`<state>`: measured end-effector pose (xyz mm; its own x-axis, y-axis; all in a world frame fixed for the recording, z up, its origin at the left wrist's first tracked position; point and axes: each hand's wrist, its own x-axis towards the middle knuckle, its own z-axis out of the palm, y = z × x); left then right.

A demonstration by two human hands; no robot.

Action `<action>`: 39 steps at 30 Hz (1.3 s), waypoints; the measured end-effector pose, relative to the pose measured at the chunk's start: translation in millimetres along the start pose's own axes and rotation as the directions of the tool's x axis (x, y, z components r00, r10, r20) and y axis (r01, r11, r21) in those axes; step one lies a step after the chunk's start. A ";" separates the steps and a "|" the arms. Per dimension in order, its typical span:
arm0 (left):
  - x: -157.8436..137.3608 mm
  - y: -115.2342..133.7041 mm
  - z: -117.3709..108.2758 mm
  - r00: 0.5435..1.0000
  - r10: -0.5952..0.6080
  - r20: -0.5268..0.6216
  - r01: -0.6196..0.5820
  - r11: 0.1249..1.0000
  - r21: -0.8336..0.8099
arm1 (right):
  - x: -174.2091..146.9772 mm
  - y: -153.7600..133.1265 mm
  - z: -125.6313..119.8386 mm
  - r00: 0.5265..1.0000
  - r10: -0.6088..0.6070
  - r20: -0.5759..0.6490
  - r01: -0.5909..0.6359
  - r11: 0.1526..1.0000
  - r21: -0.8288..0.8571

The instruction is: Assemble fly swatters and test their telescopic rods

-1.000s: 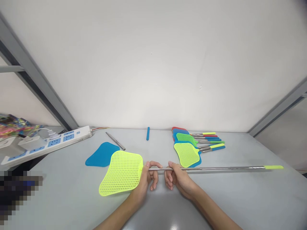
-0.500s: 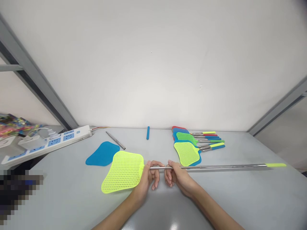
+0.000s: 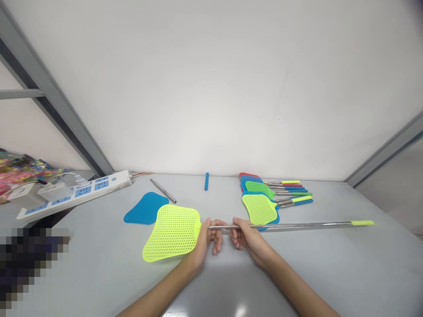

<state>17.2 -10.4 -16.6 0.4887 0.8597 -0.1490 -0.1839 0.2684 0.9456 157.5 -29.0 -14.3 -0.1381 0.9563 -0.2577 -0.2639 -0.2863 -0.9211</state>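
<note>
A yellow-green fly swatter [image 3: 173, 233] lies across the view, its perforated head at the left and its long thin metal rod running right to a yellow-green grip. My left hand [image 3: 208, 240] pinches the rod just beside the head. Close by, my right hand [image 3: 244, 235] has its thumb and fingers closed on the same rod. Beyond the swatter's head lie a blue swatter head [image 3: 147, 208] and a loose metal rod [image 3: 163, 191]. Farther back is a short blue handle tube [image 3: 206, 181].
At the right back, several finished-looking fly swatters [image 3: 260, 209] in yellow, green, blue and red overlap in a pile. A white power strip [image 3: 89, 191] with plugs and cables sits at the left. Behind it are colourful plastic packages [image 3: 26, 169]. A wall borders the table's back.
The swatter's rod has become shorter, with its grip end now closer to my hands. Both hands keep hold of it near the head. The view has shifted slightly.
</note>
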 end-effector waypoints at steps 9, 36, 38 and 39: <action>4.4 -3.4 -7.5 0.998 0.051 -0.037 -0.049 0.997 0.057 | -0.4 -0.3 0.3 1.000 0.008 -0.022 -0.008 1.000 0.010; 4.2 -0.6 -5.6 0.988 0.128 -0.082 -0.113 0.979 0.171 | -1.9 -4.2 -6.3 0.997 0.067 -0.028 -0.063 0.991 0.114; 4.0 -0.6 -6.0 0.987 0.138 -0.077 -0.123 0.976 0.177 | -1.9 -4.3 -6.8 0.998 0.060 -0.020 -0.058 0.991 0.123; 4.0 -0.5 -6.3 0.987 0.144 -0.071 -0.129 0.975 0.179 | -1.8 -4.3 -6.9 0.998 0.060 -0.017 -0.057 0.990 0.126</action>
<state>13.9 -4.4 -19.5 0.3955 0.9179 -0.0315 -0.0901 0.0729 0.9933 165.4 -29.1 -12.0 -0.1372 0.9383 -0.3173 -0.3742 -0.3457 -0.8605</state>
